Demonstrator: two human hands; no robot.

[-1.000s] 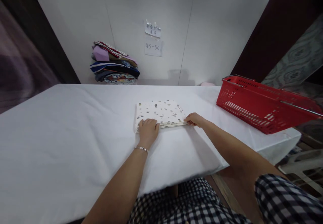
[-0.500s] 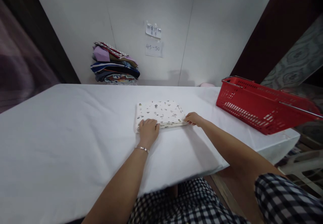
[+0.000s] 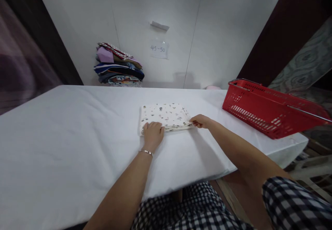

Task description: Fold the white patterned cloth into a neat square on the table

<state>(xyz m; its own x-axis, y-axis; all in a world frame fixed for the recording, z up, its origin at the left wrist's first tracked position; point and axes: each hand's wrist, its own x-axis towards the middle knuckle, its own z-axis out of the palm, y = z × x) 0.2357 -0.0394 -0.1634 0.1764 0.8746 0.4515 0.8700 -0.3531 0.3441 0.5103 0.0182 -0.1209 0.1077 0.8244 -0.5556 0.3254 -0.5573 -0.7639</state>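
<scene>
A folded white cloth (image 3: 167,114) with a small scattered print lies on the white-covered table. Its layered edges show along the side nearest me. My left hand (image 3: 153,135) rests palm down on its front left corner, fingers laid flat over the top. At the front right corner my right hand (image 3: 201,121) is closed, pinching the cloth's edge between thumb and fingers. That corner looks slightly lifted.
A red plastic basket (image 3: 269,107) with metal handles stands at the table's right end. Behind the far edge is a stack of folded fabrics (image 3: 118,65) against the wall. A paper marked 45-50 (image 3: 159,49) hangs on the wall. White tablecloth (image 3: 77,154) covers the table.
My right hand has raised the cloth's front right corner slightly. My left hand has stayed in place. The upper paper on the wall has folded over.
</scene>
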